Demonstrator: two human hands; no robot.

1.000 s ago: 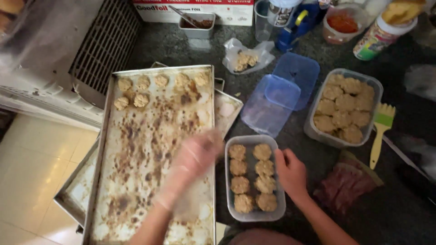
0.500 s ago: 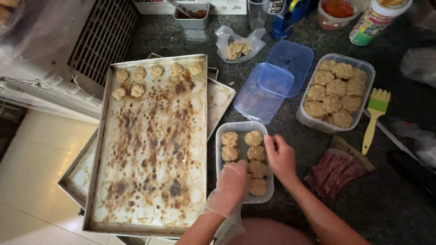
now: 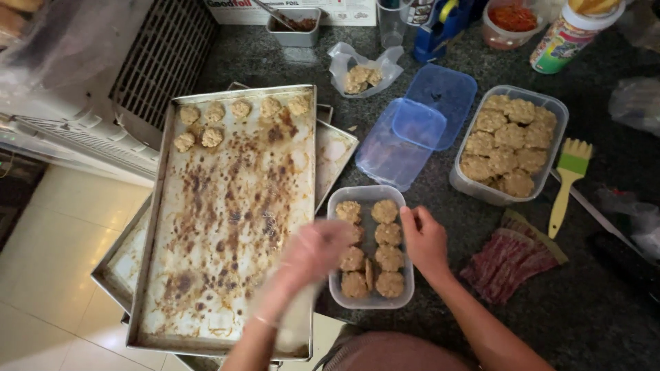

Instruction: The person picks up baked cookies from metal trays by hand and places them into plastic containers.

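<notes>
My left hand (image 3: 313, 251), in a clear plastic glove and blurred by motion, hovers at the left edge of a small clear container (image 3: 405, 288) that holds several round dough patties (image 3: 388, 257). Whether its fingers grip a patty I cannot tell. My right hand (image 3: 425, 239) rests bare on the container's right rim and steadies it. To the left lies a large stained baking tray (image 3: 227, 220) with several patties (image 3: 240, 110) along its far edge.
A bigger container (image 3: 464, 180) of patties sits at the right, with blue lids (image 3: 416, 134), a green-handled pastry brush (image 3: 567, 182) and a red cloth (image 3: 512, 257) nearby. More trays are stacked beneath. Jars, a foil box and a bag of patties line the back.
My left hand swept from over the tray to the small container's near end, then up along its left side. The right hand stayed on the rim.
</notes>
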